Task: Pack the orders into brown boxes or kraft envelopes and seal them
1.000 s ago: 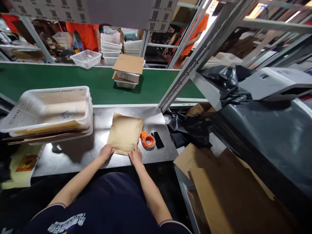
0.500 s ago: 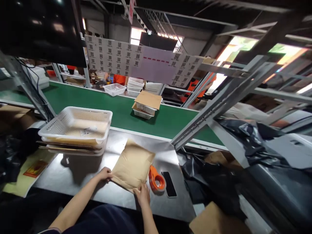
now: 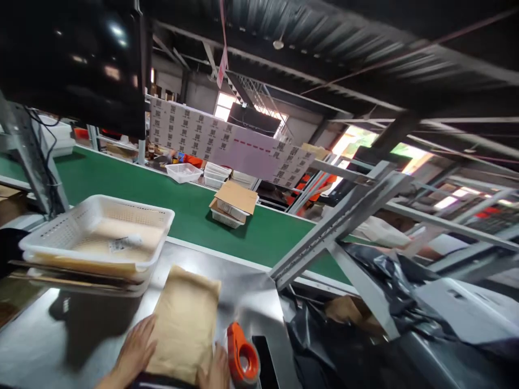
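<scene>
A brown padded envelope (image 3: 184,321) lies flat on the steel table (image 3: 243,292) at the bottom of the view. My left hand (image 3: 135,351) rests on its near left corner with the fingers lying flat. My right hand (image 3: 214,373) presses the near right corner, with only its top showing at the frame's edge. An orange tape dispenser (image 3: 242,361) sits just right of my right hand, and a black phone (image 3: 265,362) lies beside it.
White perforated baskets (image 3: 97,237) are stacked at the table's left. Behind runs a green conveyor belt (image 3: 182,205) carrying a basket under a cardboard sheet (image 3: 233,202). Slanted metal frame bars (image 3: 336,227) and black plastic bags (image 3: 365,324) fill the right. A dark monitor (image 3: 73,59) hangs upper left.
The camera has tilted up, so the table and hands have dropped to the bottom edge. Both hands stay on the envelope's near corners.
</scene>
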A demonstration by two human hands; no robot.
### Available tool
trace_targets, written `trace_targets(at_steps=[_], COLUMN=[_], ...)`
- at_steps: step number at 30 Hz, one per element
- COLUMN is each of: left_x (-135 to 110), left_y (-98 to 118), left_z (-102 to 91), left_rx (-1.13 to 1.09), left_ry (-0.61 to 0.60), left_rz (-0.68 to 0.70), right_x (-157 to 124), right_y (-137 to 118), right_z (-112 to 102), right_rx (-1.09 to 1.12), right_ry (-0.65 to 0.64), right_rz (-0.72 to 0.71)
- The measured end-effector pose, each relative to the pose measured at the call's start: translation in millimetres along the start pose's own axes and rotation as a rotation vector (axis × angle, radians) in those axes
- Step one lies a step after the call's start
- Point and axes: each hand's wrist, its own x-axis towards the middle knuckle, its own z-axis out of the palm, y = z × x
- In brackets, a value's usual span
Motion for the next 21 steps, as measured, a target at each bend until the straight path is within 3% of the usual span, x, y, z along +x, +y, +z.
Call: trace_targets(at_steps=[2,4,7,10,13,15,17,21], left_x=[12.5,18.9,19.1,19.5,23.5,25.5,26.7,28.4], left_y=[13.7,20.7,14.2,-0.1,-1.1,9.7,25.4,50.7], left_z=[10.0,18.7,31.7,42.8,40.2,25.0,-2.3,-89.7], left_rx=[-0.022,-0.012,0.024,0.059,0.047,0.002,-0.069,-0.350], left_ry=[0.094,0.073,0.025,-0.007,-0.052,-0.090,-0.134,-0.132], left_rz=[0.079,0.213,0.336,0.366,0.344,0.317,0.295,0.274], right_x=[4.4,3.7,-3.8,-8.7,-4.9,0.2,5.6,19.0], right_y=[-15.9,-30.6,-36.4,-32.9,-37.0,-43.4,-49.8,-60.5], right_z=[14.4,20.7,19.1,14.2,8.4,2.1,-6.7,-29.5], right_rx=[-0.018,-0.049,-0.090,-0.103,-0.127,-0.133,-0.136,-0.158], right_ry=[0.011,-0.058,-0.186,-0.180,-0.182,-0.209,-0.204,-0.038], right_rz=[0.044,0.035,-0.003,0.003,0.042,0.065,0.088,0.074])
